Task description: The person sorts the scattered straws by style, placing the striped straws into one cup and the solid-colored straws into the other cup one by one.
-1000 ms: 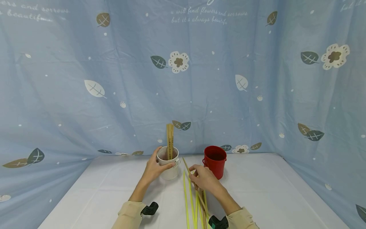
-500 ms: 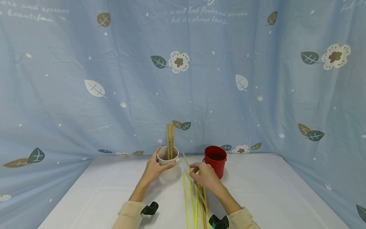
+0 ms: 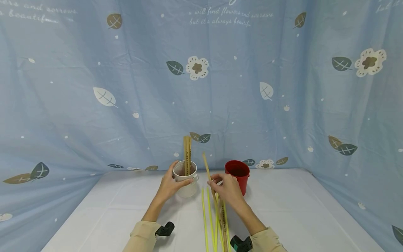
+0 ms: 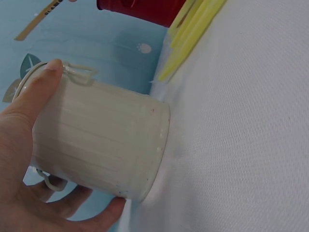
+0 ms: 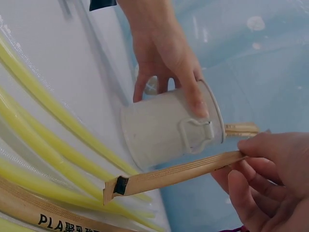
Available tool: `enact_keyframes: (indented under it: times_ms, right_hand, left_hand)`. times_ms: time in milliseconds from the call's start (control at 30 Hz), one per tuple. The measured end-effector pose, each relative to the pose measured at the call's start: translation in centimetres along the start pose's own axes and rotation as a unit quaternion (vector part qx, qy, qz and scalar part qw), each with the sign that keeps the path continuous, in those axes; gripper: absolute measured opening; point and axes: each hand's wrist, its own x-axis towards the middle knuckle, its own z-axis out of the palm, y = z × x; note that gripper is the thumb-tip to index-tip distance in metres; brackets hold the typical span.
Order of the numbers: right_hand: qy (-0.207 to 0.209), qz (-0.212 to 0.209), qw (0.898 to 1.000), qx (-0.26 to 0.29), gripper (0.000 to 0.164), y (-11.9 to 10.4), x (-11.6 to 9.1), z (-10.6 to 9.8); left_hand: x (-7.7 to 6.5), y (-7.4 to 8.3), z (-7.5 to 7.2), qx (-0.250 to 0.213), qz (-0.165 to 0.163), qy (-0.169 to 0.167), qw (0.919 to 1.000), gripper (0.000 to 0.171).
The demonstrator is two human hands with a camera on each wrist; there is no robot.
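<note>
My left hand (image 3: 170,187) grips a small white bucket (image 3: 187,190) standing upright on the table. In the left wrist view its thumb lies at the rim and its fingers wrap the far side. Several brown paper-wrapped straws (image 3: 187,154) stand in that bucket. My right hand (image 3: 228,189) pinches another brown paper-wrapped straw (image 5: 178,173) between thumb and fingers, raised and tilted, to the right of the white bucket. Below it lie several long yellow straws (image 3: 205,218) and a brown wrapped straw with printed letters (image 5: 72,221).
A red bucket (image 3: 242,182) stands just behind and right of my right hand. A blue printed curtain (image 3: 141,87) hangs behind the white-covered table (image 3: 299,217). Black devices (image 3: 165,229) are strapped at both wrists.
My right hand has lifted the brown wrapped straw up from the pile, and its upper end now points higher toward the curtain. My left hand and the white bucket have stayed put.
</note>
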Motion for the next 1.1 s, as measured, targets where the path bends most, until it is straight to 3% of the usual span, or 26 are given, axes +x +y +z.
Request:
enact_keyframes:
  times_ms: [267,533,1100]
  right_hand:
    - [0.032,-0.023,0.999,-0.017,0.016,-0.3,0.2,0.2]
    - [0.011,-0.024,1.0,0.01,0.018,-1.2,0.5,0.2]
    - [-0.001,-0.032,0.999,0.011,0.021,-3.2,1.8,-0.3]
  left_hand:
    - [0.0,-0.2,-0.3,0.0,0.003,0.002,1.0,0.106]
    - [-0.1,-0.2,-0.2,-0.009,0.009,0.0,0.9999,0.105]
    - [-0.2,-0.1,-0.1,-0.014,0.017,-0.003,0.9997,0.104]
